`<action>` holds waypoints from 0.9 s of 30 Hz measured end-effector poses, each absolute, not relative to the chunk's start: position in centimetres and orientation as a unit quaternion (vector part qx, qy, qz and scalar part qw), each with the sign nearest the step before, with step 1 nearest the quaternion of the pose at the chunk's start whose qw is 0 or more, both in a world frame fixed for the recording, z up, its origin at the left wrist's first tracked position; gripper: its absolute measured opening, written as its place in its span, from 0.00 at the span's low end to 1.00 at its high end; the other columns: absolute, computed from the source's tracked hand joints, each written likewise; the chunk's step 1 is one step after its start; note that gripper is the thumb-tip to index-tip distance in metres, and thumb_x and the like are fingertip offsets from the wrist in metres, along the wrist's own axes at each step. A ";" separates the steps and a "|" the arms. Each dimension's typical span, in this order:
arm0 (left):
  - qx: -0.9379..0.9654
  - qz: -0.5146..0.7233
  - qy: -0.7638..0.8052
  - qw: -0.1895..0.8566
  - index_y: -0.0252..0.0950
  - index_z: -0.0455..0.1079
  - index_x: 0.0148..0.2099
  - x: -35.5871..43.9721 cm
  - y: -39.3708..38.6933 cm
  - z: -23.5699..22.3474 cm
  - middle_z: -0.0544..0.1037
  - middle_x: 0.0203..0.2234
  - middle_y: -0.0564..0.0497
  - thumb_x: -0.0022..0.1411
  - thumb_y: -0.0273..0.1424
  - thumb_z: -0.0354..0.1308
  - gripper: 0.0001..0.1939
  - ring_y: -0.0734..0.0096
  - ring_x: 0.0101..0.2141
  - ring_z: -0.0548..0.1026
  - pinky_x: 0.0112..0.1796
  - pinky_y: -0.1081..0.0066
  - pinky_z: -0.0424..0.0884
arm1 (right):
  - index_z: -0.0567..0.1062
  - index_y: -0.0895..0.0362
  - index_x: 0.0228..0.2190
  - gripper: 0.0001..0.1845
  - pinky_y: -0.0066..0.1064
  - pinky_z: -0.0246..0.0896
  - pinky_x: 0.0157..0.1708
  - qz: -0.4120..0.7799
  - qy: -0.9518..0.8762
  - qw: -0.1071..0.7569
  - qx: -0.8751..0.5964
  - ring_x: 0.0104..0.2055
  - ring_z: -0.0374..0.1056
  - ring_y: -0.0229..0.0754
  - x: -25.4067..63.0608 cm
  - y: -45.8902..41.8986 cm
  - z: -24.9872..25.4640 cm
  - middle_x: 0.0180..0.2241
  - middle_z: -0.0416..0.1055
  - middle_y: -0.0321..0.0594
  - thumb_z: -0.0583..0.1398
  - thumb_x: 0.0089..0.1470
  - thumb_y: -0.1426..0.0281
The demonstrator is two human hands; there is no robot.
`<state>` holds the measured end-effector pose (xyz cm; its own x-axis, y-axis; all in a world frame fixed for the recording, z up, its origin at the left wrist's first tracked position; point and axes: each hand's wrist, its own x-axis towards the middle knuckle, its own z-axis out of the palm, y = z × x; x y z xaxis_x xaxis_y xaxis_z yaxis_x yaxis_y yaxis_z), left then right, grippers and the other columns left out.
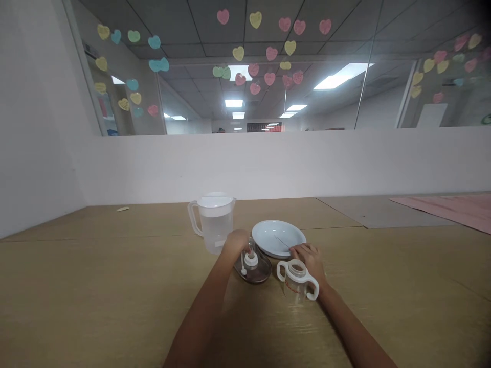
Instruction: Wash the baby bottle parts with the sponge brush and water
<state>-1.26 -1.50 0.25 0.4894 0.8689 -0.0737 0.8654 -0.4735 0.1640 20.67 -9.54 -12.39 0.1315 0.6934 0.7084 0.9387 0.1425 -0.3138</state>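
Note:
A brown-grey curved tray (258,277) holds a white bottle collar with a clear teat (251,259) and a white straw with a rounded end (243,270). Over the tray's far left side, my left hand (237,242) is curled closed; its fingertips are mostly hidden. At the near right rim of a white bowl (264,248), my right hand (311,257) pinches what looks like a thin wire-like stick (283,242) that reaches into the bowl. Just in front of that hand stands a clear baby bottle (294,290) with two white handles, upright and uncapped.
Behind my left hand stands a translucent measuring jug (217,225) with its handle to the left. A pink cloth (452,208) lies at the far right. A small yellowish scrap (123,209) is near the back left, and a white wall (268,163) borders the table.

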 end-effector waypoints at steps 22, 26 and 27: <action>0.903 0.269 0.297 0.156 0.36 0.71 0.36 -0.7 -5.1 5.9 0.78 0.33 0.49 0.55 0.23 0.47 0.12 0.67 0.36 0.74 0.38 0.72 0.67 | 0.78 0.56 0.36 0.16 0.35 0.59 0.42 -0.071 -0.553 0.518 -0.649 0.39 0.66 0.43 18.8 -8.7 -11.7 0.33 0.75 0.43 0.51 0.59 0.67; 0.887 0.288 0.282 0.224 0.36 0.74 0.33 -0.2 -4.4 5.7 0.79 0.34 0.48 0.57 0.30 0.49 0.12 0.65 0.36 0.74 0.40 0.70 0.68 | 0.77 0.54 0.35 0.16 0.33 0.61 0.41 -0.079 -0.542 0.547 -0.633 0.39 0.66 0.43 18.5 -8.7 -12.3 0.32 0.74 0.42 0.51 0.59 0.66; 0.882 0.298 0.273 0.241 0.37 0.74 0.32 -0.1 -4.2 5.5 0.79 0.34 0.48 0.57 0.32 0.50 0.12 0.65 0.36 0.74 0.40 0.70 0.68 | 0.77 0.54 0.35 0.15 0.33 0.61 0.40 -0.086 -0.546 0.548 -0.628 0.38 0.67 0.42 18.4 -8.8 -12.3 0.32 0.74 0.42 0.50 0.60 0.66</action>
